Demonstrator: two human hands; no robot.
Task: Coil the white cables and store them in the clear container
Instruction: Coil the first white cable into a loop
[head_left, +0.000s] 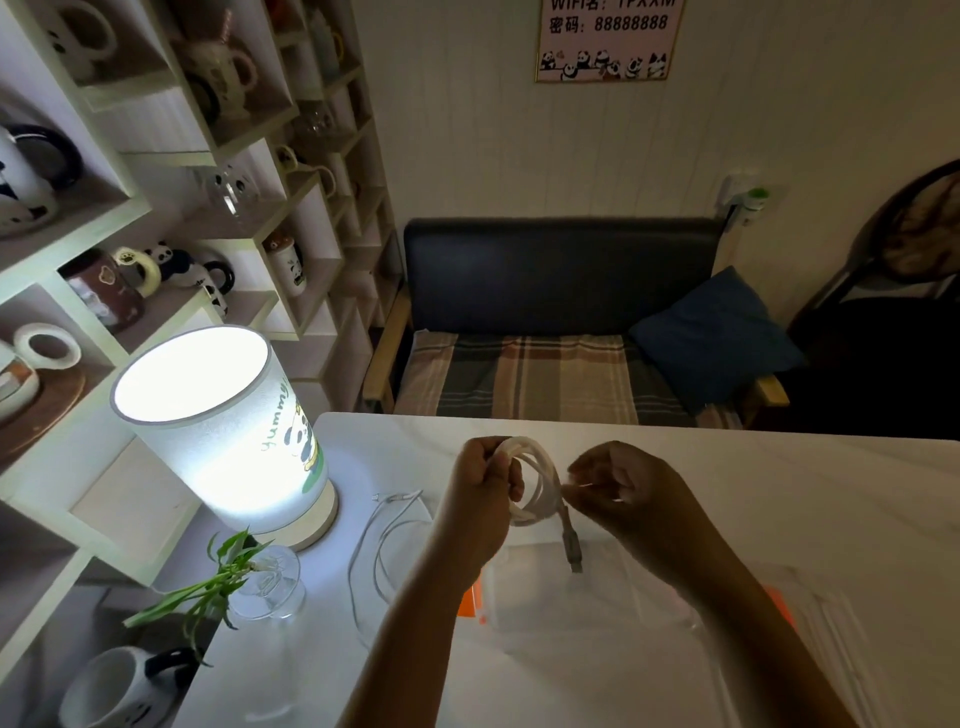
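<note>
A thick white cable (540, 483) is wound into a small coil above the table. My left hand (483, 488) is closed around the coil's left side. My right hand (618, 488) pinches the coil's right side, where the strands cross. The cable's plug end (571, 545) hangs down from the coil over the clear container (587, 592), which sits open on the white table (779, 493) below my hands and has orange clips. A second, thin white cable (374, 551) lies loose on the table to the left of my left arm.
A lit cylindrical lamp (223, 426) stands at the table's left edge. A glass vase with a green plant (260, 582) is in front of it. The container's clear lid (831, 623) lies at the right. A bench with a plaid cushion (519, 374) faces the table.
</note>
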